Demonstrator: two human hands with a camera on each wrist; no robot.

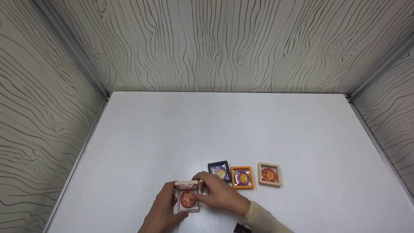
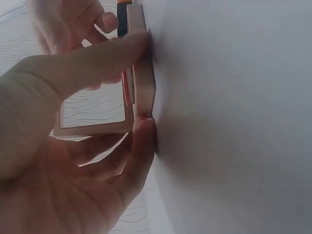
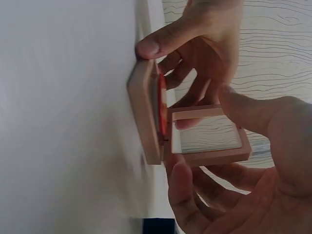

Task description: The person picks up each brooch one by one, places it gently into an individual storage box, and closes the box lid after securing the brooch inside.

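Observation:
A pink hinged display frame [image 1: 188, 211] stands with its lid [image 3: 209, 158] raised upright and its base on the table. On the base lies a red round badge [image 1: 186, 202] with a star figure. My left hand [image 1: 163, 204] grips the base, thumb at the near edge and fingers along the left side. At the raised lid, my right hand [image 1: 220, 194] holds its edges between thumb and fingers. From the head view, the right thumb covers part of the badge. The left wrist view shows the left hand [image 2: 63, 112] around the base's edge.
Right of the hands lie a black frame [image 1: 229, 173] and an orange frame [image 1: 242, 187], each with a purple badge. A beige frame [image 1: 270, 184] with a red badge lies farther right. All are on the white table [image 1: 207, 129], which has patterned panels [image 1: 210, 48] around it.

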